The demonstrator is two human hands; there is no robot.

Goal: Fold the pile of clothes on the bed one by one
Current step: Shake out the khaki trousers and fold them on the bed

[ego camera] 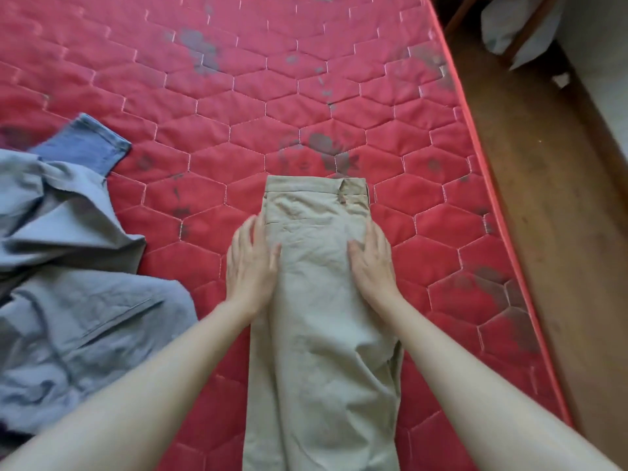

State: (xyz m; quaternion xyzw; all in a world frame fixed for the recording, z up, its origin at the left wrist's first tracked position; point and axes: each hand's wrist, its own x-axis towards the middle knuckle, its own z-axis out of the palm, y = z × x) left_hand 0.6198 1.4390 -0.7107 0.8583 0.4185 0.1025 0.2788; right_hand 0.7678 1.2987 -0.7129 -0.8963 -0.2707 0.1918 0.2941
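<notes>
Both flat hands, left (250, 263) and right (373, 266), gripping nothing, smoothing halved trousers (319, 300); next, folding crosswise.

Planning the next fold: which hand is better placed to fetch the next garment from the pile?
Left. The left hand rests flat on the khaki trousers' left edge, on the side where the blue-grey pile lies. The right hand would have to cross over the trousers.

Brown floor (550, 205) (worn) beside bed.
</notes>
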